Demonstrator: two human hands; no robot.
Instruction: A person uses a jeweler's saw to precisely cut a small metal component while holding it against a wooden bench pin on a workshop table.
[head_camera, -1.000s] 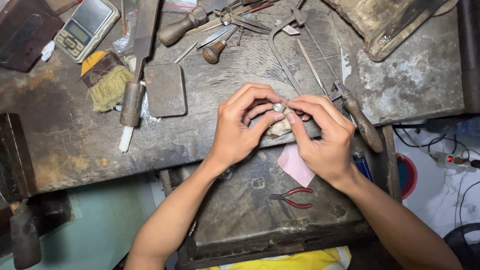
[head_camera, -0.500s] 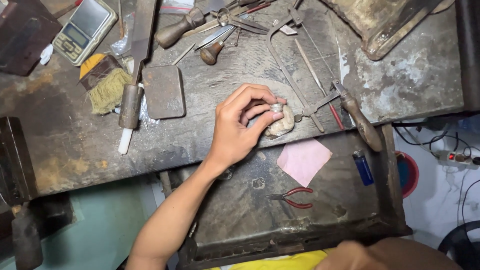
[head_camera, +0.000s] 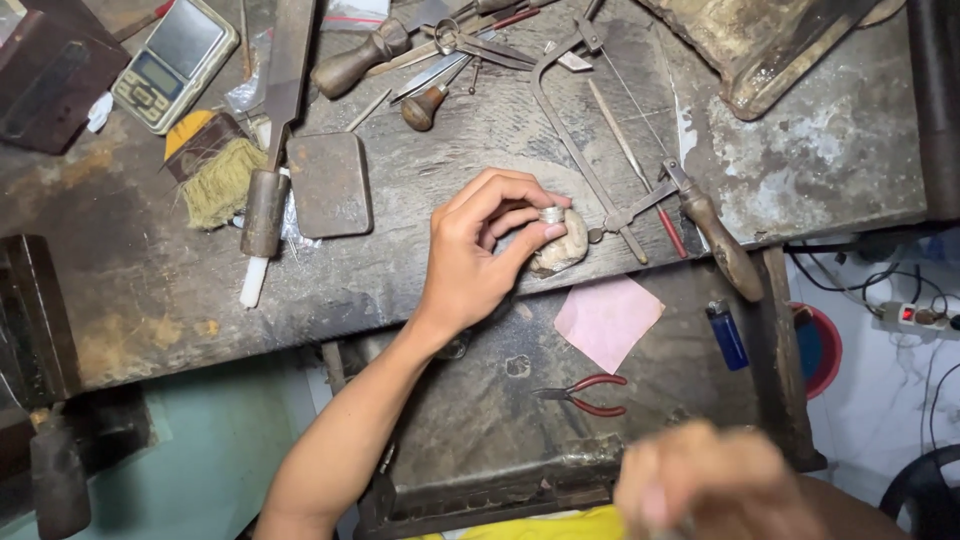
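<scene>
A person's left hand (head_camera: 475, 265) pinches a small metal ring (head_camera: 552, 214) between its fingers (head_camera: 520, 235) against a pale lump (head_camera: 562, 248) at the desk (head_camera: 150, 290) edge. The right hand (head_camera: 715, 485), blurred and low, shows no readable grip. Fitting work appears under way; steadying the ring seems to come next.

A small pocket scale (head_camera: 175, 62) with a grey screen (head_camera: 158, 74) lies on the bench far up and to the left of the left hand (head_camera: 478, 255); its body is pale, rectangular, and turned at an angle. A clear plastic bag (head_camera: 245, 92) lies just beside the scale, on the side nearer to this hand. A white packet with red edge (head_camera: 352, 12) lies at the top border, above the left hand.
</scene>
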